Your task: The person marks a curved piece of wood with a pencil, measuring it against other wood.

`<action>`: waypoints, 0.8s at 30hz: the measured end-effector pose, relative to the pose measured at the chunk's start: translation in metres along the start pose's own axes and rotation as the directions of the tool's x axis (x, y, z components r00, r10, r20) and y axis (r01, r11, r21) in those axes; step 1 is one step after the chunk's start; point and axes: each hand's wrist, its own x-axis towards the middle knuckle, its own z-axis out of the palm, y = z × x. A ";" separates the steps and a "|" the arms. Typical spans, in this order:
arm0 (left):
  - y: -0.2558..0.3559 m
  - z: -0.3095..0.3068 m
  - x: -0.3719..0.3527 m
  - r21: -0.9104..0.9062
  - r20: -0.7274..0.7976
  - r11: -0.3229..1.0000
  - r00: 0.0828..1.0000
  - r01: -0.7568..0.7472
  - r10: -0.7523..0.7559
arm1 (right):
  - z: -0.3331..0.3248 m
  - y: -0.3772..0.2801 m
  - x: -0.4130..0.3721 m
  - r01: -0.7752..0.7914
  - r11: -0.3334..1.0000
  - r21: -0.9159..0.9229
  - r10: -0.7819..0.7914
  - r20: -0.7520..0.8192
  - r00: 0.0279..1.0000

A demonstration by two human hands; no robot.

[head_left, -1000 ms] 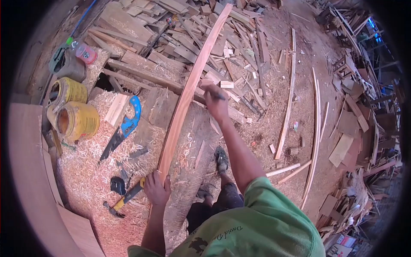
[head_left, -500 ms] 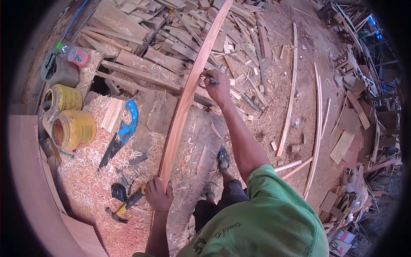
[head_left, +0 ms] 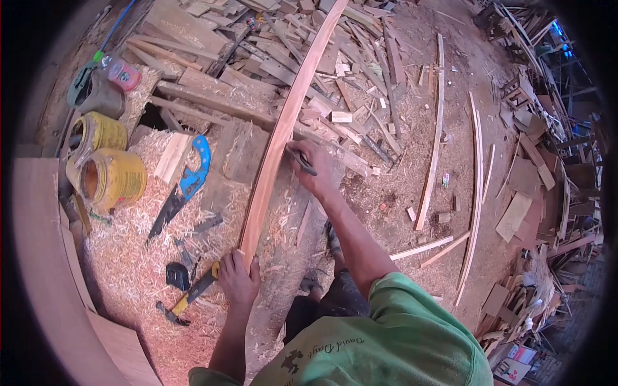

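Observation:
A long, narrow wooden plank (head_left: 280, 135) runs from near my body up to the top of the view. My left hand (head_left: 238, 280) is closed around its near end, fingers over the left edge and thumb at the right. Partway up the plank, my right hand (head_left: 313, 170) rests against the right edge, pinching a dark pencil (head_left: 305, 165) whose tip is hard to make out. A hammer (head_left: 188, 300) with a yellow and black handle lies just left of my left hand. Beside it is a black tape measure (head_left: 177, 275).
A blue-handled handsaw (head_left: 187, 186) lies on the shavings-covered bench. Yellow containers (head_left: 114, 181) and a bottle of pink liquid (head_left: 121, 72) stand at the left. Scrap wood (head_left: 277, 48) is heaped beyond the bench; long strips (head_left: 432, 135) lie on the floor at right.
My right hand has slid down the plank's right edge toward my body, still with the pencil. My left hand stays at the near end. The whole view has shifted slightly.

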 end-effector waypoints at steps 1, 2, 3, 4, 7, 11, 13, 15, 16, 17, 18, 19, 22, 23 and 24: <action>0.001 0.002 0.001 -0.022 -0.011 1.000 1.000 0.000 -0.001 | 0.005 -0.003 -0.010 -0.002 1.000 0.023 0.002 -0.017 1.000; 0.000 0.002 0.002 -0.038 -0.014 0.999 1.000 0.006 -0.007 | 0.008 -0.005 -0.018 0.025 0.999 0.048 -0.024 -0.014 1.000; -0.003 0.001 -0.003 -0.052 -0.009 0.999 1.000 0.016 -0.016 | 0.008 -0.008 -0.027 0.044 0.996 0.076 -0.043 -0.008 0.999; -0.005 0.002 -0.008 -0.069 -0.013 0.997 1.000 0.020 -0.021 | 0.009 -0.012 -0.036 0.070 0.992 0.102 -0.070 -0.003 0.998; -0.008 0.005 -0.006 -0.134 -0.074 0.991 0.997 0.015 -0.025 | 0.011 -0.041 -0.074 -0.003 0.999 0.054 0.000 0.061 0.998; -0.007 0.002 -0.008 -0.243 -0.177 0.970 0.983 0.007 -0.051 | 0.019 -0.071 -0.133 0.018 0.991 0.130 -0.029 0.085 0.996; -0.007 0.000 -0.009 -0.291 -0.191 0.956 0.977 0.033 -0.091 | 0.027 -0.087 -0.166 -0.015 0.990 0.142 -0.003 0.132 0.991; -0.008 -0.002 -0.010 -0.331 -0.169 0.941 0.977 0.070 -0.132 | 0.032 -0.105 -0.202 -0.040 0.987 0.158 0.009 0.192 0.981; -0.009 0.000 -0.010 -0.348 -0.180 0.935 0.974 0.071 -0.141 | 0.033 -0.115 -0.220 -0.047 0.984 0.170 0.007 0.229 0.973; -0.010 0.003 -0.011 -0.363 -0.190 0.929 0.970 0.072 -0.150 | 0.033 -0.126 -0.239 -0.057 0.982 0.182 0.006 0.267 0.964; -0.012 0.005 -0.012 -0.377 -0.200 0.923 0.967 0.076 -0.161 | 0.033 -0.137 -0.257 -0.024 0.979 0.201 -0.032 0.270 0.962; -0.015 0.006 -0.013 -0.418 -0.220 0.907 0.963 0.051 -0.156 | 0.032 -0.148 -0.275 0.010 0.975 0.222 -0.073 0.275 0.959; -0.021 0.001 -0.021 -0.535 -0.279 0.844 0.937 0.029 -0.209 | 0.034 -0.156 -0.294 -0.015 0.966 0.257 -0.068 0.310 0.948; -0.026 -0.005 -0.034 -0.551 -0.318 0.834 0.918 0.025 -0.237 | 0.036 -0.155 -0.293 -0.042 0.964 0.262 -0.047 0.326 0.944; -0.034 -0.014 -0.051 -0.565 -0.355 0.825 0.896 0.022 -0.267 | 0.035 -0.156 -0.292 -0.029 0.963 0.268 -0.062 0.326 0.943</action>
